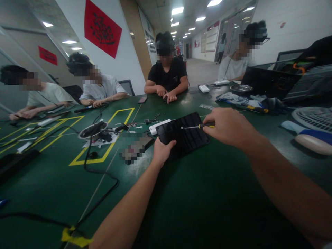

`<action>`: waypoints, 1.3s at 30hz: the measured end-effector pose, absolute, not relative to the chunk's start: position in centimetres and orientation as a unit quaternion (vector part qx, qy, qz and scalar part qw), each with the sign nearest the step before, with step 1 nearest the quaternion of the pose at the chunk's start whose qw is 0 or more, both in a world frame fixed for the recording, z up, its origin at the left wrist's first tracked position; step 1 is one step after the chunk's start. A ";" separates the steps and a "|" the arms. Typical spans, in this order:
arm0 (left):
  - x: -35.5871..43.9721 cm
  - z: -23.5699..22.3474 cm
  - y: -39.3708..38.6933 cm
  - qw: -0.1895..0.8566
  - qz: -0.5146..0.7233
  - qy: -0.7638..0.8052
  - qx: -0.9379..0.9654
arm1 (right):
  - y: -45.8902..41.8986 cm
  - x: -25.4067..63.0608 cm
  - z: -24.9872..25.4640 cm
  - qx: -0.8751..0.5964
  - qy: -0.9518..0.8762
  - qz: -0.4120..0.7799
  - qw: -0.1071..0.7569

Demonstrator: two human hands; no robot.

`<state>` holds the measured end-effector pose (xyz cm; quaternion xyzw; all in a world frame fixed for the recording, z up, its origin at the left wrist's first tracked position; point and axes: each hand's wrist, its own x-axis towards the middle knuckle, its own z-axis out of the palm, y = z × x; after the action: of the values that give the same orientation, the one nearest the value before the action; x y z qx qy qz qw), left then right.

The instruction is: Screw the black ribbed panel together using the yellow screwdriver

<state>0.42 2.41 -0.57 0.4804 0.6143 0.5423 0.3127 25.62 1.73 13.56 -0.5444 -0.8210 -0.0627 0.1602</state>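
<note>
Dim overall — ceiling panels (177, 10) glow overhead, the near table (207, 186) sinks into shadow, faint glare marks its surface — and wide-angle stretching warps the edges.

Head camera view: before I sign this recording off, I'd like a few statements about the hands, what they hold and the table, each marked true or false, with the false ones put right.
1. The right hand holds a screwdriver. True.
2. The screwdriver's handle is plain red. False: it is black and yellow.
3. The left hand has its thumb on top of the black panel. True.
4. The screwdriver's shaft points away from the black panel. False: it reaches out over it.
5. A round white grille is at the right of the picture. True.
6. The table is white. False: it is green, with yellow tape marking outlines on it.
</note>
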 end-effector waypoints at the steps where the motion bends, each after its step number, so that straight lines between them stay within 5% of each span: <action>1: 0.4 -0.5 2.4 0.311 0.542 0.614 0.481 | 1.8 25.7 13.5 -0.544 -0.821 -0.063 0.161; 39: 0.1 -1.2 3.0 0.299 0.542 0.618 0.485 | 1.9 25.8 13.7 -0.552 -0.818 -0.012 0.161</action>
<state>0.06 2.97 -1.20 0.4851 0.6177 0.5417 0.2994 25.82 1.91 13.71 -0.5521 -0.8179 -0.0116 0.1615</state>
